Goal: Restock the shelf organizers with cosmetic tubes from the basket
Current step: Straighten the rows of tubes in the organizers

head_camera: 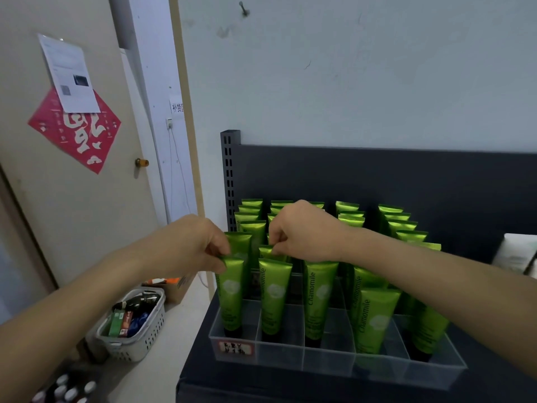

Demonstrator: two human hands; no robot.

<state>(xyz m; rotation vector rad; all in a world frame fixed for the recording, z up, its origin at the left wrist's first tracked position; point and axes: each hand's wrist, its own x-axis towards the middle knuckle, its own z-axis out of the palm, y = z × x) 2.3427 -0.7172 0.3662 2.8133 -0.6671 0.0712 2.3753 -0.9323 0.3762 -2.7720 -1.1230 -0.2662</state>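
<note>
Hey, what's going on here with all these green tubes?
A person is arranging green tubes in a clear divided organizer on a dark shelf. The left hand pinches the top of the front tube in the leftmost lane, while the right hand pinches the top of the second tube in the next lane. The other lanes hold rows of upright tubes. A white basket of assorted items sits lower left, beside the shelf.
</note>
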